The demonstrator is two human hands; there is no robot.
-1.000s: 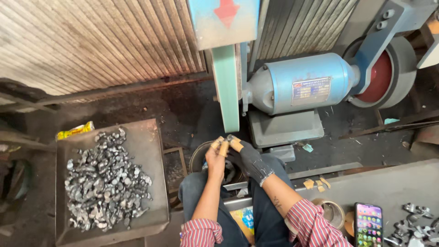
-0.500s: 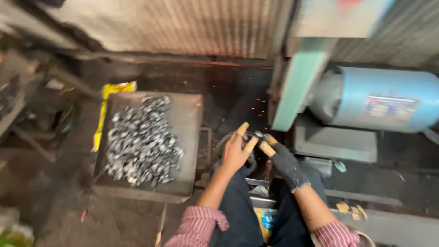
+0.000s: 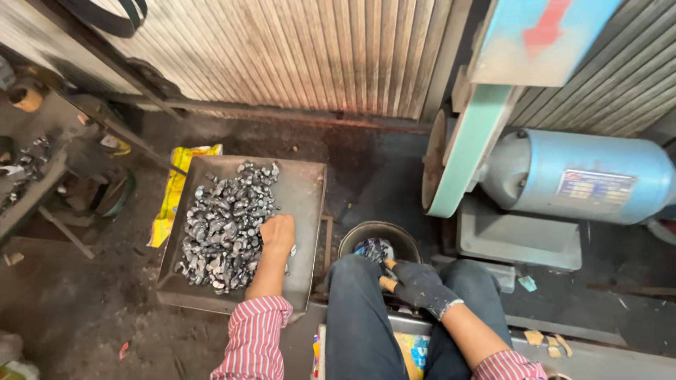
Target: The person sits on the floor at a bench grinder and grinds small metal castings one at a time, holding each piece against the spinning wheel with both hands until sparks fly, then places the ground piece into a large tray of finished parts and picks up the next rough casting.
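My bare left hand reaches down into a metal tray on the floor and rests curled on the right edge of a heap of small grey metal pieces; whether it grips one is hidden. My right hand, in a dark glove with tan fingertips, hovers between my knees just over a round dark bucket that holds a few similar pieces. Its fingers are curled and nothing shows in them.
A green sanding belt on a blue motor stands to the right on a grey base. Corrugated metal wall behind. A yellow packet lies left of the tray; a cluttered bench stands at far left.
Both hands were together at the belt a second ago. My left hand has moved left down into the tray's heap; my right hand has dropped over the bucket. The view has swung left.
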